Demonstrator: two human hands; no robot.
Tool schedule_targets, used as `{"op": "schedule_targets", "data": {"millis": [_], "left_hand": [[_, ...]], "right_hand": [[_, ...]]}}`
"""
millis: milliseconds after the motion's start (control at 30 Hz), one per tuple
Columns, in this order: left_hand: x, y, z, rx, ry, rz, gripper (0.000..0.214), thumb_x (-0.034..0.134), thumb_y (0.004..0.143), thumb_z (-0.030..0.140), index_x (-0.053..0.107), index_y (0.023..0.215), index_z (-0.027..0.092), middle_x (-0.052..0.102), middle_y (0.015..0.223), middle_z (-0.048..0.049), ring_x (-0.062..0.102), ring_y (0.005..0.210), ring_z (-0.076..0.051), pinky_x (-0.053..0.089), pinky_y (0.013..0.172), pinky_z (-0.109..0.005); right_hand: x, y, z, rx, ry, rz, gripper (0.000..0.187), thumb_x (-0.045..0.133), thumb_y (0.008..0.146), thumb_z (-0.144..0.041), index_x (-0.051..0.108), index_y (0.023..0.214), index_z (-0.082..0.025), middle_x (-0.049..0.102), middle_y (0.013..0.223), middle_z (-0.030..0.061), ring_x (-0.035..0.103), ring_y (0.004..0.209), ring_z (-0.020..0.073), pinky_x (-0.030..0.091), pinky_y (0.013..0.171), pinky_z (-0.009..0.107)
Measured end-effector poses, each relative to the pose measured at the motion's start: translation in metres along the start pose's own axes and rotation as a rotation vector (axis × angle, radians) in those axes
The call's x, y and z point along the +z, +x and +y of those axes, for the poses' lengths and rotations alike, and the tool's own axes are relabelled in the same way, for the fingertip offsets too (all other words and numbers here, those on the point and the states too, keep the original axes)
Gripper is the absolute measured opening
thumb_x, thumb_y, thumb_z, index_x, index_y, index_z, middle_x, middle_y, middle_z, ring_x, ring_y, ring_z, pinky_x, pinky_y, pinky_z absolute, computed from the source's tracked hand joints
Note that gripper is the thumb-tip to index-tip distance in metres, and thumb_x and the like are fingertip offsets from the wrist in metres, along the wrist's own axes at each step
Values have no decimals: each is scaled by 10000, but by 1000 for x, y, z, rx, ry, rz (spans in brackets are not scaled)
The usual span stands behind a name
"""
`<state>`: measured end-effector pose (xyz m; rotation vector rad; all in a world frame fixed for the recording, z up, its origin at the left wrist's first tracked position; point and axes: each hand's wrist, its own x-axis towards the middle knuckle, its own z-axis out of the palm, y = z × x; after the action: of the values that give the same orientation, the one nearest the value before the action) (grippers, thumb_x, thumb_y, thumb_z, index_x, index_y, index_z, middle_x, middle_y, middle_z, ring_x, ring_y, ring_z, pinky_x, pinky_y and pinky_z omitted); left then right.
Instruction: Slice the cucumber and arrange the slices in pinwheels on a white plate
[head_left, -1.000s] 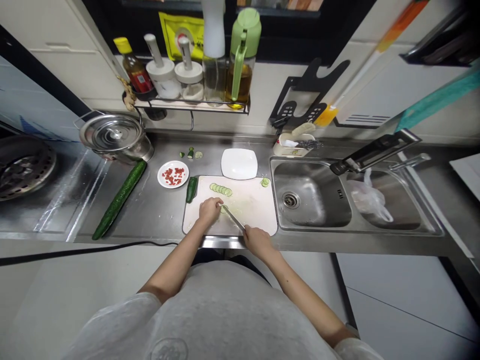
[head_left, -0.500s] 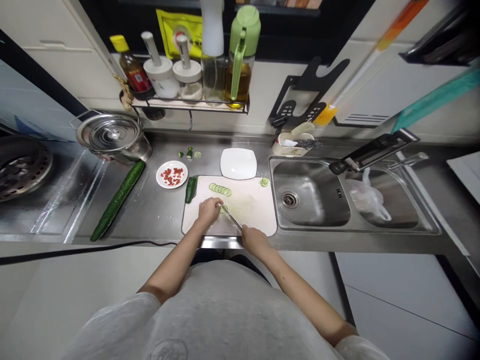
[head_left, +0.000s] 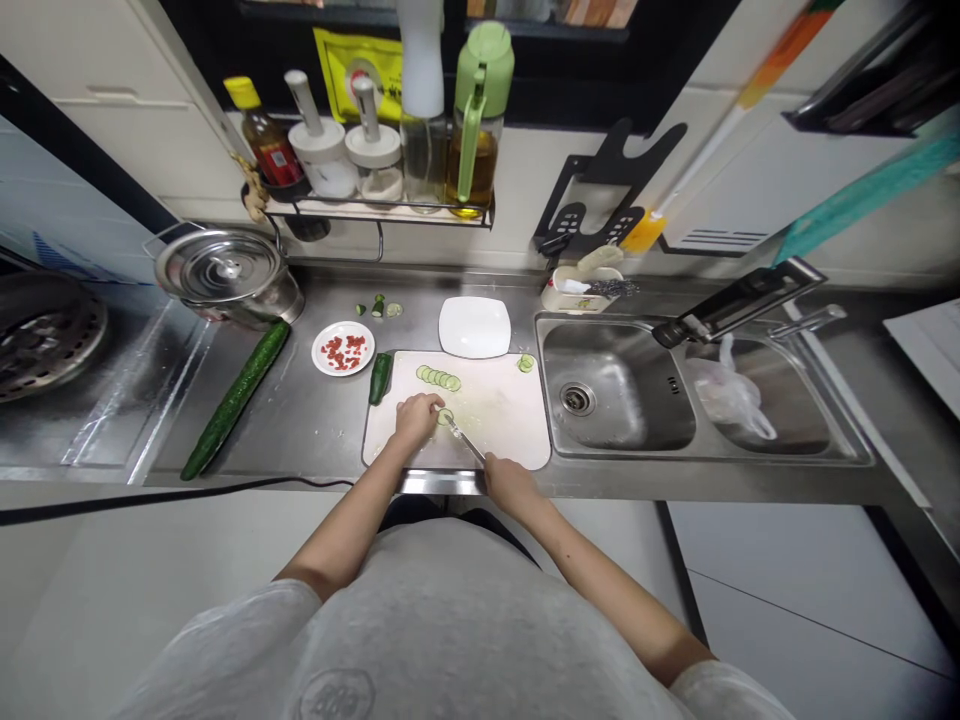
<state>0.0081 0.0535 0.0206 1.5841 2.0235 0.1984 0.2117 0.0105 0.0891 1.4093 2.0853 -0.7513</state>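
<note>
— While the right hand [head_left: 513, 484] has its fingers closed around the handle of the knife [head_left: 466, 440], where is the blade?

— It is over the middle of the cutting board [head_left: 507, 425], slanting, with its tip end at a cucumber slice [head_left: 444, 416].

— And the left hand [head_left: 415, 420]?

— It is over the left half of the board, its fingertips narrow and just beside that slice; if they hold something, I cannot tell.

— How are the board's edges?

— Just beyond the far edge is the rectangular plate [head_left: 474, 328]; just past the right edge, the sink [head_left: 622, 400]. The short cucumber piece [head_left: 380, 379] lies along the left edge.

— Where is room on it?

— The row of slices [head_left: 439, 379] lies toward the far edge, so the widest bare stretch is between the knife and the right edge.
</note>
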Motion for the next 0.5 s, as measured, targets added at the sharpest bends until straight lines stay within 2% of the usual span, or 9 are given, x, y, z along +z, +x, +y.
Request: {"op": "schedule_targets", "data": {"millis": [267,500], "left_hand": [[2,-7,8,6,42,-2,225,537,823,279,651,1015,253,629,1038,-64,539,1033,-247,355,907,-386],[0,-9,20,14,10,-10,163,485,805,146,617,864,221,649,965,-49,556,963,-221,347,872,-362]], "right_hand": [[10,-16,21,17,36,0,289,350,928,-208,559,1120,-154,685,971,149,642,910,244,352,659,280],[7,-22,49,28,144,91,303,333,959,-307,580,1051,-156,679,962,126,620,892,216,308,637,259]]}}
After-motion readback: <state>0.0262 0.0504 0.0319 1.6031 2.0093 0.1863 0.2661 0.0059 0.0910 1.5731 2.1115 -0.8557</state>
